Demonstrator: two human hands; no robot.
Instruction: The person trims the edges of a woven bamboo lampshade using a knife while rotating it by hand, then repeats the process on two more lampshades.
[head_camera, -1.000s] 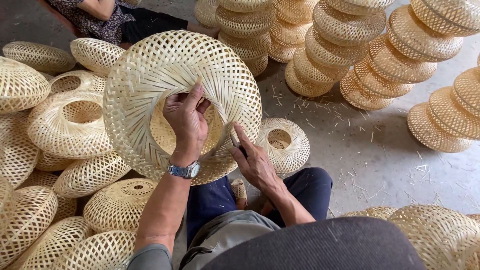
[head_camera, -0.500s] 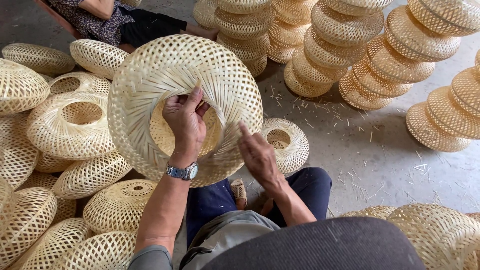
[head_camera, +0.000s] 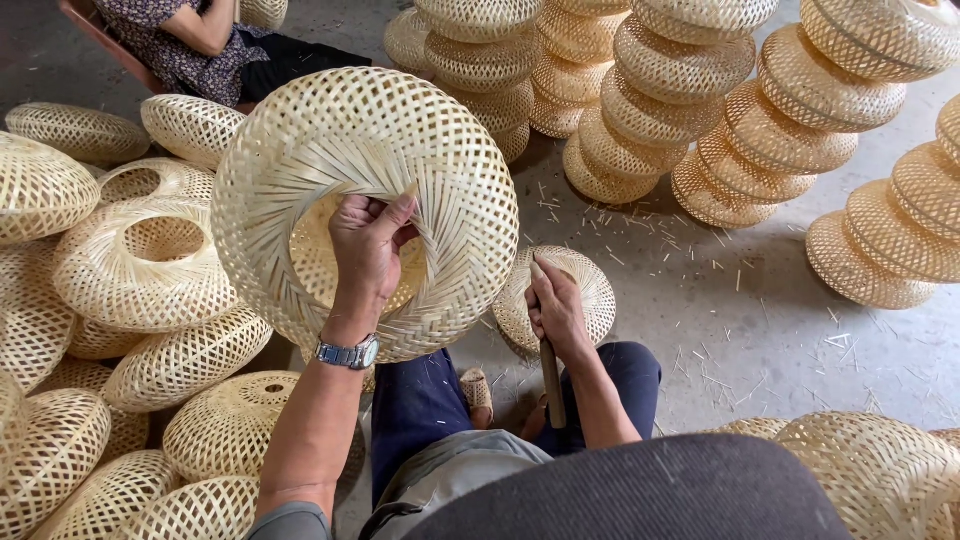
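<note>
My left hand (head_camera: 368, 250), a watch on its wrist, grips the inner rim of a round woven bamboo shade (head_camera: 300, 160) and holds it up in front of me, its opening turned toward me. My right hand (head_camera: 556, 308) is lower, to the right of the shade, closed around a wooden-handled tool (head_camera: 551, 385) whose handle points down toward my knee. The tool's tip is hidden by the hand. Behind that hand a smaller woven shade (head_camera: 590, 290) lies on the floor.
Many finished woven shades (head_camera: 140, 270) are heaped on the left. Tall stacks of shades (head_camera: 660, 90) stand along the back and right. Another person (head_camera: 190, 40) sits at the upper left. Bamboo slivers litter the concrete floor (head_camera: 760, 320).
My right hand has dropped away from the held shade's rim to a spot beside my knee, with the tool in its grip. The shade stays up in my left hand.
</note>
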